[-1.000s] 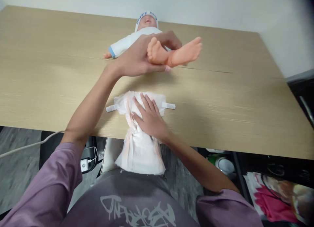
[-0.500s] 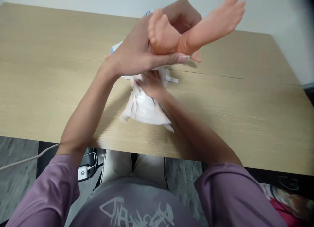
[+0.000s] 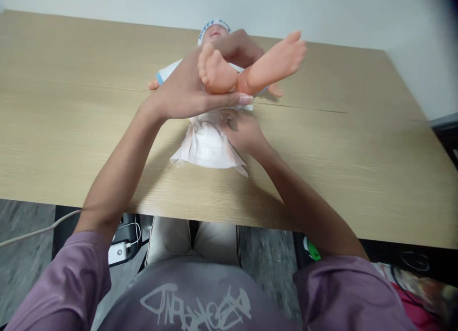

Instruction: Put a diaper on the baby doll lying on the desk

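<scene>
A baby doll (image 3: 213, 31) in a white top and cap lies on its back on the wooden table (image 3: 71, 111), head pointing away from me. My left hand (image 3: 186, 90) is closed round both ankles and holds the doll's bare legs (image 3: 250, 68) up off the table. Under the raised legs lies a white diaper (image 3: 207, 147), its near end spread toward me. My right hand (image 3: 243, 133) rests on the diaper's far end beneath the doll; its fingertips are hidden under my left hand.
A white wall runs behind the table's far edge. Under the near edge are a white charger with cable (image 3: 118, 252), a green object (image 3: 311, 250) and red cloth (image 3: 422, 293) at the lower right. My knees show below the table.
The diaper has been slid from the table's near edge up under the doll's bottom. My left hand raised the legs higher, then lowered them a little.
</scene>
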A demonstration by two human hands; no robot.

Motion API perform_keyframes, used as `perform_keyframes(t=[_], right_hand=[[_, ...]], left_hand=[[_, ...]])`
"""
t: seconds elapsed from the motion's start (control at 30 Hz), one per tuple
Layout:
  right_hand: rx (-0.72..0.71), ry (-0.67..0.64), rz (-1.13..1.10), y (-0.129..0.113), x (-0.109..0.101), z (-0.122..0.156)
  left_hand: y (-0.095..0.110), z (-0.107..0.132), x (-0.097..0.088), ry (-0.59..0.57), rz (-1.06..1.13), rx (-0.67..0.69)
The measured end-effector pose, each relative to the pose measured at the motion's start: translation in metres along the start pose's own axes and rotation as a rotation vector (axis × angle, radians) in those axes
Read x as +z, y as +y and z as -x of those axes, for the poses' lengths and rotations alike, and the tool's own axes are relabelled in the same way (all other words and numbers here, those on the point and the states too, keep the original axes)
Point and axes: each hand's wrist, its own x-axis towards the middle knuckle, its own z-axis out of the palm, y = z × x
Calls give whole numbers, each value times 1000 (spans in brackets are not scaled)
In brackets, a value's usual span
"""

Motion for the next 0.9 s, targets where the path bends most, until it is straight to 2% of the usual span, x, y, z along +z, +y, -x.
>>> perform_keyframes(t=[0.07, 0.13, 0.23, 0.37, 0.5, 0.6, 0.73, 0.8, 0.9], right_hand=[[22, 168, -18, -9, -13, 33], [-10, 299, -39, -21, -21, 56], [-136, 368, -70, -37, -26, 68], [-271, 268, -92, -48, -30, 58], [-345, 176, -114, -41, -40, 57], [-370, 153, -92, -25, -50, 66], [-435, 86, -1, 4, -55, 77], [-474, 56, 53, 19, -52, 79], [-486, 34, 118, 34, -46, 79]], left_hand=[[0, 8, 3, -56, 85, 31], [3, 19, 9, -53, 102, -12], [4, 35, 21, -45, 75, -41], [5, 55, 33, -56, 29, -23], [2, 78, 25, -54, -89, -22], [-10, 99, 7, -94, -187, -2], [-32, 128, -14, -238, -243, 40], [-43, 139, -18, -291, -258, 57], [-57, 149, -17, -299, -286, 77]])
